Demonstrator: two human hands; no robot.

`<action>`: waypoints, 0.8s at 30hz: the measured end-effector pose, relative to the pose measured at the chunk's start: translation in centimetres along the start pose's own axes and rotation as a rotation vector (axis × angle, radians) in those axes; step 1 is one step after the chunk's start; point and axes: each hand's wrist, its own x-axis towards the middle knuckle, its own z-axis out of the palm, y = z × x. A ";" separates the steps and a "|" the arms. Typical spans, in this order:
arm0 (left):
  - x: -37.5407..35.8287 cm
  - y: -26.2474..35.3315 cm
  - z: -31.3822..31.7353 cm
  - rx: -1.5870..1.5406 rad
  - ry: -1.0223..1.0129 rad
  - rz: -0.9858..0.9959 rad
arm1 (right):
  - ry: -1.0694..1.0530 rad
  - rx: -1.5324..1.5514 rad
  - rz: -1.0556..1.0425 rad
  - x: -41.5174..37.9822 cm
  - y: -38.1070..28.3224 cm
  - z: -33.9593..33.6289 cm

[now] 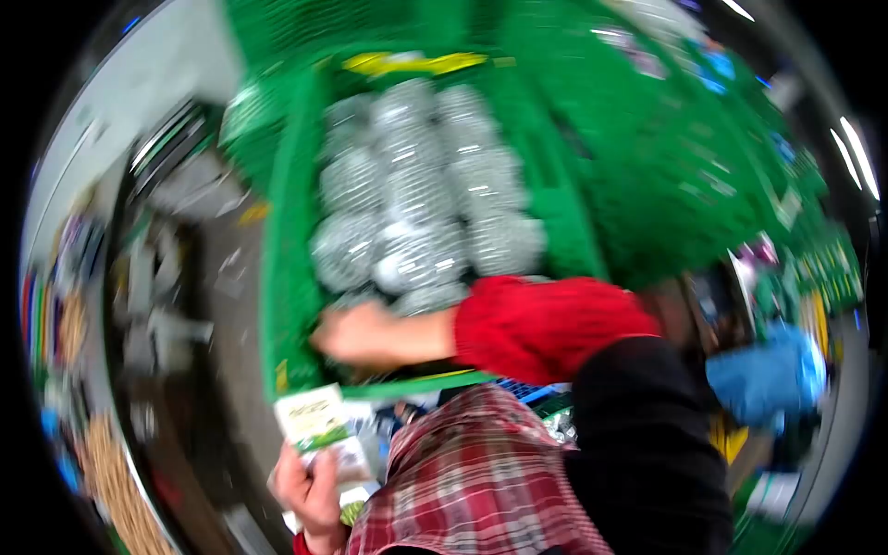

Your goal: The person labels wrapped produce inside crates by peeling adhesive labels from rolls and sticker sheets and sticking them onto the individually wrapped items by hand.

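Between the thumb and fingers of my left hand (310,486) is a packet with a white and green label (313,414), held just outside the near left corner of a green plastic crate (279,319). My right hand (356,333) reaches across into that near left corner, blurred by motion, its fingers hard to make out. Beside it, rows of bundles wrapped in clear bubble wrap (421,185) fill much of the crate. What the wrap covers cannot be made out.
More green crates (661,148) stand behind and to the right. A blue bag (768,375) is at the right. On the left are a cluttered shelf (157,305) and a bench edge with brown paper-like strips (116,481). Yellow tape (414,63) marks the crate's far rim.
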 end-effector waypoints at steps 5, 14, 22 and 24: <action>2.0 1.0 -0.2 0.204 -0.022 0.092 | -0.189 0.683 0.251 2.4 1.9 -10.2; 4.9 3.2 2.1 0.374 -0.482 0.469 | 0.284 0.611 0.227 -2.3 -7.2 -16.5; 2.4 2.8 5.1 0.233 -0.465 0.320 | 0.376 0.449 0.612 -5.4 1.0 -27.8; 2.7 1.0 2.1 0.087 -0.244 0.182 | 0.133 0.560 0.759 -6.6 2.6 -25.7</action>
